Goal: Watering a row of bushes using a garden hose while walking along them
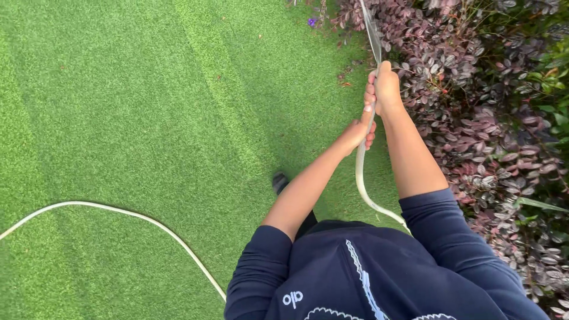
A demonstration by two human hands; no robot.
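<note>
Single head cam, looking steeply down the wearer's front, close on both forearms. Lawn [136,118] fills left and centre, shrubs [486,112] run down the right edge, navy top [367,272] crowds the bottom. No second view, so no overlap.

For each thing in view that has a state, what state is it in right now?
Hose: gripped in both hands, trailing curved across the grass behind the person.
Water stream: flowing from the hose end toward the shrubs.
Right hand: closed around the hose end.
Left hand: closed on the hose lower down.
</note>
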